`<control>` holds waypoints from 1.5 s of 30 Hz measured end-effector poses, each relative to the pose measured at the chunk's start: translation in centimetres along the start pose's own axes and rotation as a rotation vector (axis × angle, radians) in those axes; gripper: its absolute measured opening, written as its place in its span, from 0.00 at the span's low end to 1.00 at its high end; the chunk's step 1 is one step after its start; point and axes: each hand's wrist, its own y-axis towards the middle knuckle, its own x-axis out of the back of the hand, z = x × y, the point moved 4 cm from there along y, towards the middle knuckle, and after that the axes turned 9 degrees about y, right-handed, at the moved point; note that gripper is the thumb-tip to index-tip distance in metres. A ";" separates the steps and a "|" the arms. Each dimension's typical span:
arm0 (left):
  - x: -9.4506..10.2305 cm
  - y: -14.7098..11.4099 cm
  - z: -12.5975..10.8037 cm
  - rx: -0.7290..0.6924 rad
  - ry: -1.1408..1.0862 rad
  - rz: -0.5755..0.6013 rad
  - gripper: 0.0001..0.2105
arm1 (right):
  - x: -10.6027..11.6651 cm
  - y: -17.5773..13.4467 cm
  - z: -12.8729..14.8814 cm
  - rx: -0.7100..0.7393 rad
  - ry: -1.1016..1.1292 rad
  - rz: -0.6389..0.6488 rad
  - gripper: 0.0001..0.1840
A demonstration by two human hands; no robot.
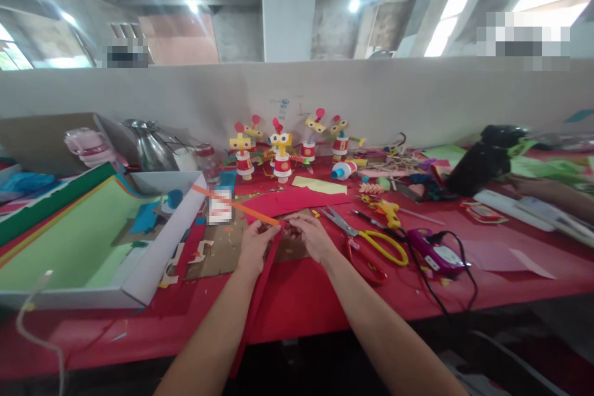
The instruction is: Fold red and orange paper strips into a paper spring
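Observation:
My left hand point(255, 244) is closed on the meeting ends of two paper strips. One is an orange strip point(236, 204), reaching up and to the left. The other, a long red strip point(265, 281), hangs down past the table's front edge. Close by on the right, my right hand point(309, 235) has its fingers bent together beside the joined ends; what they pinch is too small to make out. Beneath both hands lies a brown cardboard sheet point(218, 253) with paper scraps. Scissors with yellow and red handles point(371, 241) rest right of my right hand.
Several paper-cup figures point(282, 164) stand at the back near a white partition point(394, 99). A box of coloured paper point(158, 253) is at left. On the right are a yellow glue gun point(388, 213), a purple corded device point(436, 253), a black bottle point(485, 161) and another person's arm point(552, 192).

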 end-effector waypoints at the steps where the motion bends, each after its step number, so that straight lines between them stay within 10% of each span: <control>1: 0.1 0.1 -0.1 -0.008 -0.012 -0.018 0.17 | 0.0 0.0 -0.1 -0.013 0.004 0.002 0.10; 45: 0.8 0.2 -0.2 0.005 -0.026 -0.090 0.18 | 0.2 -0.2 -0.3 0.110 -0.155 -0.168 0.20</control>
